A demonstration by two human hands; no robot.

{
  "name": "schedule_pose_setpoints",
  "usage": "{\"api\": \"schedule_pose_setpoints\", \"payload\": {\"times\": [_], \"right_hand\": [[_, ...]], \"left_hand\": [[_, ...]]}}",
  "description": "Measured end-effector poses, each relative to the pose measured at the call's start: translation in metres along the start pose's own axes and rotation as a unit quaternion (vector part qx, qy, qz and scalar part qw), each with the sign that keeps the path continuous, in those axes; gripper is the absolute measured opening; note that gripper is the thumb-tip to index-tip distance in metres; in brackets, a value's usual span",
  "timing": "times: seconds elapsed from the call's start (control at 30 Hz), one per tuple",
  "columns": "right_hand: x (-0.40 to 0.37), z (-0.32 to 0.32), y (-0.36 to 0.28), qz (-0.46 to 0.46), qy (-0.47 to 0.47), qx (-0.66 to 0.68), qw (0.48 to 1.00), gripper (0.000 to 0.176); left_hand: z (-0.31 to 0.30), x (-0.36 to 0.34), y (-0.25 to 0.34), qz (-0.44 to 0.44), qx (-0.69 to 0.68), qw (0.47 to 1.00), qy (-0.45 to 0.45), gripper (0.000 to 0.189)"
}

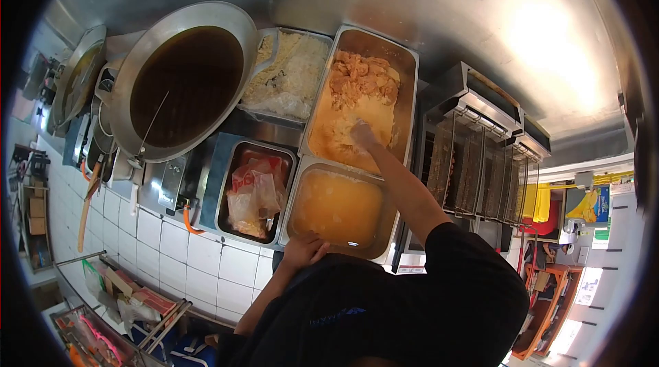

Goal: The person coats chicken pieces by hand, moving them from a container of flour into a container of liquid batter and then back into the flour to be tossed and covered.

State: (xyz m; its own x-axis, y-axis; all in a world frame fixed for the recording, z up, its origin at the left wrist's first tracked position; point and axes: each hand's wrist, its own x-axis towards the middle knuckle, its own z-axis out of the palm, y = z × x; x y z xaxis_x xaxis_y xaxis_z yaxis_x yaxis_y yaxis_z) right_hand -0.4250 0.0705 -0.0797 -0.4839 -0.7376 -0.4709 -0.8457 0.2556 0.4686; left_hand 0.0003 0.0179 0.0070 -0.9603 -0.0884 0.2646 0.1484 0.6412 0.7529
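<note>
My right hand (362,135) reaches into a deep metal pan (414,68) and touches pale orange flour-like coating (336,135). Its fingers are blurred and partly covered with the coating, so their grip is hidden. Raw-looking orange-coated meat pieces (364,77) are heaped at the far end of that pan. Closer to my body, a second metal pan (294,212) holds cloudy yellow liquid (338,203). My left hand (304,250) is at this pan's near left corner, its fingers curled against the rim.
Left of the pans stands a big wok (237,17) of dark oil (185,85), with a skimmer or thermometer-like rod across it. A tray of pale crumbs (288,72) sits behind a pan with plastic bags (254,192). Wire fryer baskets (473,168) stand at right.
</note>
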Motion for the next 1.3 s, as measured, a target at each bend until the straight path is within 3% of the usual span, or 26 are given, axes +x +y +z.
{"api": "schedule_pose_setpoints", "payload": {"times": [0.17,0.37,0.43,0.53,0.6,0.67,0.7,0.73,0.8,0.83,0.97,1.07,1.17,1.27,1.3], "right_hand": [[0.03,-0.02,0.052,0.046,0.076,0.08,0.993,0.01],[0.012,-0.011,0.085,-0.039,0.016,0.189,0.981,0.015],[-0.022,0.005,0.064,-0.058,-0.044,0.306,0.949,0.018],[-0.043,0.057,0.003,0.0,-0.141,0.51,0.848,0.03],[-0.041,0.061,-0.017,-0.029,-0.146,0.504,0.85,0.026],[-0.021,0.068,-0.035,-0.148,-0.08,0.39,0.905,0.016],[0.004,0.084,-0.047,-0.211,-0.037,0.346,0.913,0.015],[0.031,0.091,-0.062,-0.214,-0.041,0.363,0.906,0.024],[0.05,0.062,-0.077,-0.094,-0.08,0.549,0.827,0.03],[0.053,0.051,-0.074,-0.057,-0.074,0.559,0.824,0.029],[0.066,0.018,-0.025,0.054,0.049,0.369,0.927,0.027],[0.082,0.005,0.036,0.103,0.114,0.218,0.964,0.028],[0.096,0.0,0.063,0.088,0.121,0.11,0.983,0.029],[0.108,-0.004,0.047,0.147,0.098,0.14,0.974,0.032],[0.104,-0.016,0.043,0.185,0.055,0.296,0.935,0.049]], "left_hand": [[-0.007,0.004,0.004,-0.012,-0.005,1.0,-0.013,0.025],[-0.004,0.001,-0.001,-0.017,-0.01,1.0,-0.015,0.025],[-0.003,0.0,-0.001,-0.018,-0.003,1.0,-0.016,0.024],[-0.003,0.001,-0.001,0.004,-0.01,1.0,-0.004,0.024],[-0.003,0.001,-0.001,0.005,-0.006,1.0,-0.009,0.023],[-0.003,0.001,0.001,0.004,-0.008,1.0,-0.015,0.023],[-0.003,0.002,0.001,0.004,-0.009,1.0,-0.017,0.023],[-0.003,0.003,0.0,0.003,-0.009,1.0,-0.018,0.023],[-0.003,0.001,-0.002,0.002,-0.011,1.0,-0.023,0.023],[-0.003,0.001,-0.003,0.002,-0.011,1.0,-0.024,0.023],[-0.006,0.003,-0.001,-0.017,-0.009,1.0,-0.025,0.022],[-0.007,0.0,0.0,-0.013,-0.009,1.0,-0.012,0.022],[-0.01,0.002,0.005,-0.015,-0.013,1.0,-0.023,0.022],[-0.008,0.006,-0.001,-0.011,-0.017,0.999,-0.036,0.023],[-0.008,0.006,0.0,-0.011,-0.024,0.999,-0.032,0.023]]}}
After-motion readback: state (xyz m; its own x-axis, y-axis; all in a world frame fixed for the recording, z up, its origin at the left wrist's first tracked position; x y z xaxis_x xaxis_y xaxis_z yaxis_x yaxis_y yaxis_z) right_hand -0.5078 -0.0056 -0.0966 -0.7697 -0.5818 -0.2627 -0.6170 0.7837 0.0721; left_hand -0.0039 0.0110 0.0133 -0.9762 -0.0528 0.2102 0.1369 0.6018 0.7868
